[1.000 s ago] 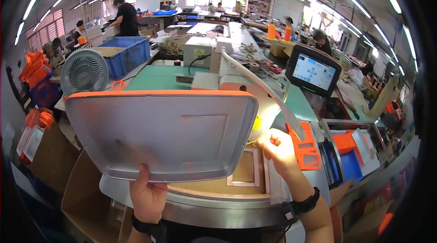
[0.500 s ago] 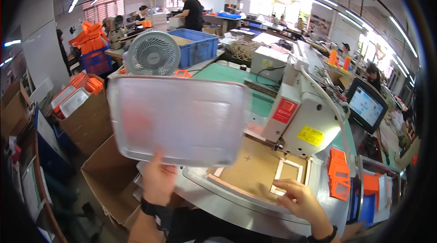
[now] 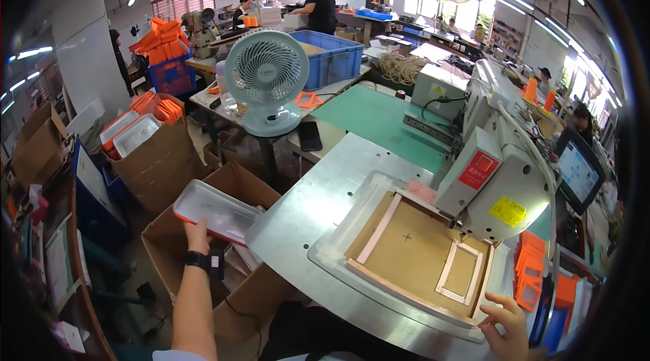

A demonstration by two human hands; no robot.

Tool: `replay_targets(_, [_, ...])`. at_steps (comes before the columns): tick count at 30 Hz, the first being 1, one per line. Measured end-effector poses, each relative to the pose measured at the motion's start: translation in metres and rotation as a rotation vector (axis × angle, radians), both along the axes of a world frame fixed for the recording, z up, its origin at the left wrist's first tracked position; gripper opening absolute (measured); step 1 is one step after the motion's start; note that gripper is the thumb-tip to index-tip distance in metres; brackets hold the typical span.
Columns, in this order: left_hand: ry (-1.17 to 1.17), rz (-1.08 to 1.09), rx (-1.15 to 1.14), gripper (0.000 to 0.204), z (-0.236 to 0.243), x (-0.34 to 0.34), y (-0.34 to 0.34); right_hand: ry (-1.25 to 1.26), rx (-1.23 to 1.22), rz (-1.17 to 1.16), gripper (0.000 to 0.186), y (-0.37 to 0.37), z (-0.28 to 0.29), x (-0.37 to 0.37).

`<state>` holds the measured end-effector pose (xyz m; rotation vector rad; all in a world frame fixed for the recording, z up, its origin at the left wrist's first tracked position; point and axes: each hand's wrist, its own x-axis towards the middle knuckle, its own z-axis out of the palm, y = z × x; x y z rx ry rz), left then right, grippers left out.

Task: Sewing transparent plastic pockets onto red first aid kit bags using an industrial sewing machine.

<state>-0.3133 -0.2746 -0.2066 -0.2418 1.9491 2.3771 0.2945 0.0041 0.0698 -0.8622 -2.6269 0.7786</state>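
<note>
My left hand (image 3: 198, 234) grips the near edge of a flat grey pouch with an orange rim (image 3: 215, 211) and holds it over an open cardboard box (image 3: 177, 251) left of the table. My right hand (image 3: 506, 322) hovers with fingers spread at the near right edge of the metal table (image 3: 308, 209), beside a wooden template frame (image 3: 420, 255) that lies under the white sewing machine (image 3: 491, 161).
A pale green desk fan (image 3: 266, 78) and a black phone (image 3: 311, 136) stand behind the table. More boxes with orange-rimmed pouches (image 3: 139, 131) sit at left. Orange pieces (image 3: 535, 273) pile at right beside a touchscreen (image 3: 577, 171). People work at far benches.
My left hand has swung the grey pouch from up in front of me down to the left, over the cardboard box. My view turned left. My right hand left the pouch and dropped to the table edge.
</note>
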Motion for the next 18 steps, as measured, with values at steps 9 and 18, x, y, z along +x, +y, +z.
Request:
replay_targets(9, [-0.115, -0.471, -0.135, 0.031, -0.089, -0.034, 0.0, 0.043, 0.115, -0.096, 0.04, -0.002, -0.006, 0.049])
replay_targets(18, [0.553, -0.348, -0.018, 0.04, 0.169, 0.016, 0.04, -0.101, 0.395, -0.49, 0.037, 0.058, -0.033, 0.143])
